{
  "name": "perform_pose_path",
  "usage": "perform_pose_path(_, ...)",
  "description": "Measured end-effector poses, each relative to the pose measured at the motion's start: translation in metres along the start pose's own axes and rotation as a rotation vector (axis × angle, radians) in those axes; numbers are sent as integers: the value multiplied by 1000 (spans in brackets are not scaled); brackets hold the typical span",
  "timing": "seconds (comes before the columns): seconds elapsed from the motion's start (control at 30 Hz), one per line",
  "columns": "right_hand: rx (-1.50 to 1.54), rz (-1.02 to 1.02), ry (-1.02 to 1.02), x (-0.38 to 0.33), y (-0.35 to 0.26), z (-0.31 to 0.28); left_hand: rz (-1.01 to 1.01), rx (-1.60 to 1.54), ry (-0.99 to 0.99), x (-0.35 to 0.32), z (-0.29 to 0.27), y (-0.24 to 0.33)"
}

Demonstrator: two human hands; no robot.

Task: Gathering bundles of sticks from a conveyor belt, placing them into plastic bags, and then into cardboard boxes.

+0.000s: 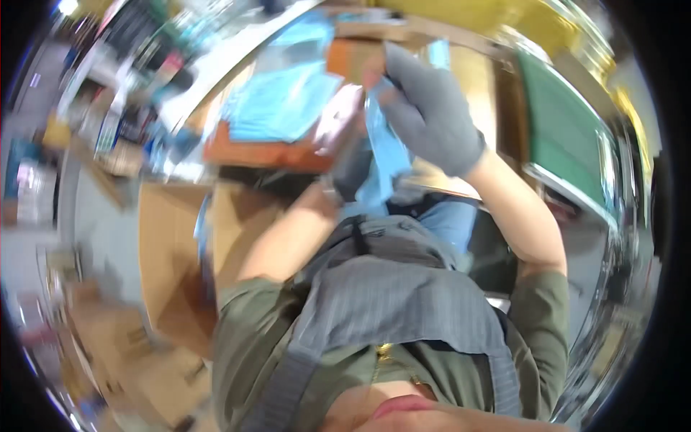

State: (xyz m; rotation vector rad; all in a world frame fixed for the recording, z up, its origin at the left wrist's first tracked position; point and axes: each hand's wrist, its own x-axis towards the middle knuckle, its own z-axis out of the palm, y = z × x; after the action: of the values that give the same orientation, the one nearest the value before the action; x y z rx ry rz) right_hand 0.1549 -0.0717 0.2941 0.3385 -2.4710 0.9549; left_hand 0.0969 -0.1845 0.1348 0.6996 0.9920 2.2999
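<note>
Right hand (430, 108) in grey glove pinches crumpled light-blue cloth (381, 162) at 12 o'clock; left hand (353, 169) grips its lower end; image blurred.

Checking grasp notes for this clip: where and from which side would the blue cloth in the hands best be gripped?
Probably at its upper edge, from the right. The blue cloth hangs limp between both gloved hands, its lower end trailing down, so the top, by the right hand, is the firm part. The left hand sits at its left side. The picture is blurred, so the exact fold is unclear.
</note>
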Motion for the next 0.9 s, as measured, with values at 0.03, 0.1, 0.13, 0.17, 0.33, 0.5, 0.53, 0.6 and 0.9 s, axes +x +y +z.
perform_pose_path(0.03, 108, -73, -51, -4, -18, 11, 265, 171, -29, -7, 46, 34)
perform_pose_path(0.1, 85, -452, -127, -5, -47, 19, 122, -38, 50, -32, 37, 73)
perform_pose_path(0.13, 157, -559, -156, -2, -62, 19, -37, -296, 35, -43, 30, 88)
perform_pose_path(0.17, 180, -654, -147, 1, -73, 18, -192, -563, -3, -51, 26, 106)
perform_pose_path(0.33, 395, -561, -290, 9, -97, 31, -228, -17, 613, -139, 4, 237)
perform_pose_path(0.5, 393, -250, -347, 2, -81, 41, -3, 90, 1138, -277, -47, 288)
perform_pose_path(0.53, 400, -61, -331, 0, -72, 44, -78, 61, 1250, -322, -73, 292)
perform_pose_path(0.6, 414, 111, -324, -7, -55, 46, -224, 69, 1373, -395, -142, 274)
perform_pose_path(0.9, 314, 197, -252, -25, -18, 33, -1095, 514, 1556, -497, -249, 179)
